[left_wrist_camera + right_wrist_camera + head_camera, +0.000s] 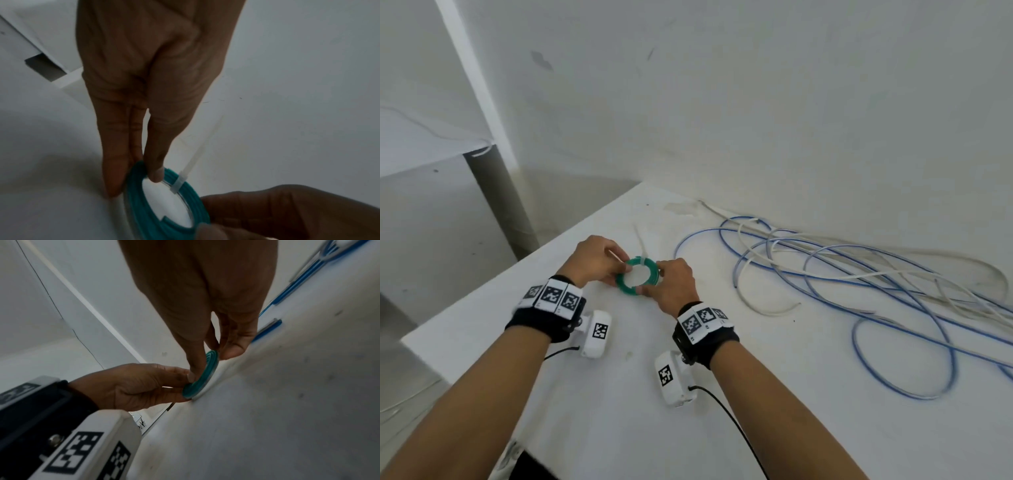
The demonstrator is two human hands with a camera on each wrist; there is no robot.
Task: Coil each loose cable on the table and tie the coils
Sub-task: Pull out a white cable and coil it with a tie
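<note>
A small green cable coil (625, 287) lies just above the white table (774, 411), held between both hands. My left hand (625, 266) pinches its left rim; the left wrist view shows the left hand (135, 183) with thumb inside the green coil (198, 201) and fingers outside. My right hand (652, 278) pinches the right rim; its wrist view shows the right hand (212, 361) on the edge-on coil (202, 378). A white zip tie (178, 182) wraps the coil, and the zip tie's tail (641, 240) points away from me.
A loose tangle of blue cable (893, 294) and white cable (767, 308) spreads over the right half of the table, near the wall. The table's left edge (493, 277) drops to the floor. Blue cable (304, 275) also runs beyond my right hand.
</note>
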